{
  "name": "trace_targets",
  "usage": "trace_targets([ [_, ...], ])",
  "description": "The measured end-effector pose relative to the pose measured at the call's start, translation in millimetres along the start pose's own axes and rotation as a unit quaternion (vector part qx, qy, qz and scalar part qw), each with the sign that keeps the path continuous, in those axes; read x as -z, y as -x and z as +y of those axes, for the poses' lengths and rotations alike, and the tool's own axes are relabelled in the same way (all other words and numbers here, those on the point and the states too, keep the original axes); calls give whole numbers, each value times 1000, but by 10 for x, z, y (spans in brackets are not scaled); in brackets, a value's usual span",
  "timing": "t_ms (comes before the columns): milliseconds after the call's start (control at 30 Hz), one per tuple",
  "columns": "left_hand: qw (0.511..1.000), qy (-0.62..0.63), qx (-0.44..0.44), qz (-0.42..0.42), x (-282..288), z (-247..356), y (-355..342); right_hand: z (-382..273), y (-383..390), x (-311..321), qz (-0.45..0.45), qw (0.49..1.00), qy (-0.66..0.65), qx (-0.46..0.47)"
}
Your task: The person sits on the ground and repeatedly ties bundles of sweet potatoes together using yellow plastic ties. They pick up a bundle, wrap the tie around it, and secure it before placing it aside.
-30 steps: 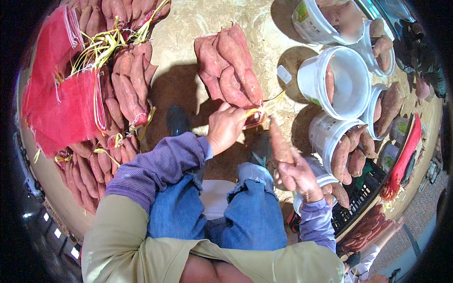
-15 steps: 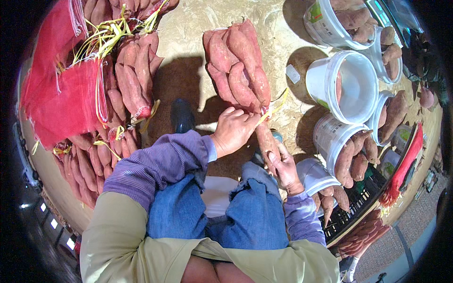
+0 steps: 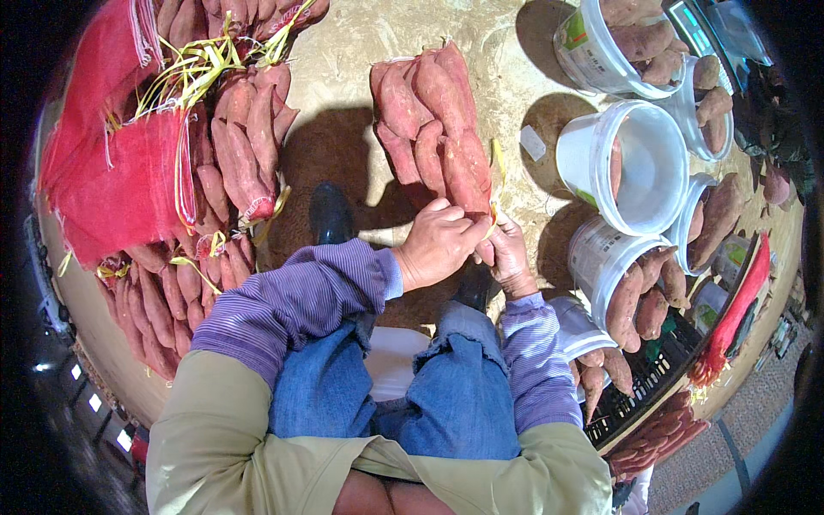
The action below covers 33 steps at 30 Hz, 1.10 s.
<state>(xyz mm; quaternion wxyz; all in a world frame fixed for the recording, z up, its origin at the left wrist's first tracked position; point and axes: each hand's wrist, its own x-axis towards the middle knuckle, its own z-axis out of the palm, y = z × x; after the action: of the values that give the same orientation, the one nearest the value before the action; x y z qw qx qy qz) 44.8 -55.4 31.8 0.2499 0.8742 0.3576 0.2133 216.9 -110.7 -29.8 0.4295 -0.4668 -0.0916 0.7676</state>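
A red mesh bag (image 3: 429, 103) packed with pink sweet potatoes lies on the floor in front of me, its mouth toward me. My left hand (image 3: 429, 249) has its fingers closed around that mouth. Just to its right, touching it, my right hand (image 3: 506, 257) is also closed at the bag's end; what it grips is mostly hidden. A yellow tie (image 3: 498, 167) sticks up beside the bag. My boots (image 3: 330, 215) stand on either side below the bag.
Left, filled mesh bags (image 3: 245, 154) with yellow ties lie under red empty sacks (image 3: 120, 189). Right stand several white buckets (image 3: 577, 163), most holding sweet potatoes, a black crate (image 3: 648, 378), a white card (image 3: 532, 143) and a scale (image 3: 687, 26). Another person's sleeve (image 3: 639, 493) shows bottom right.
My right hand has moved up beside my left, and the loose sweet potato it held has gone up into the bag's mouth, now mostly out of sight. The bag's lower end looks fuller.
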Motion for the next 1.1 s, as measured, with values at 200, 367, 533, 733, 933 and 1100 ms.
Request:
trace_targets([
  [200, 1000, 4, -5, -25, 65, -32, 41, 12, 84, -200, 39, 998, 12, 37],
  [367, 994, 95, -45, -12, 197, -100, -146, -7, 107, -112, 58, 985, 124, 104],
  [533, 944, -51, 249, 210, 69, -934, -329, -10, 98, -173, -18, 998, -64, 10],
  [733, 970, -36, 189, 148, 19, -1326, -245, 39, -108, -283, 82, 928, 272, 241],
  [933, 970, -16, 190, 150, -34, -1344, -210, -4, -261, -87, 155, 750, 596, 240],
  [1100, 966, -25, 213, 143, -80, -1382, -149, 122, -467, -305, 159, 959, 171, 161],
])
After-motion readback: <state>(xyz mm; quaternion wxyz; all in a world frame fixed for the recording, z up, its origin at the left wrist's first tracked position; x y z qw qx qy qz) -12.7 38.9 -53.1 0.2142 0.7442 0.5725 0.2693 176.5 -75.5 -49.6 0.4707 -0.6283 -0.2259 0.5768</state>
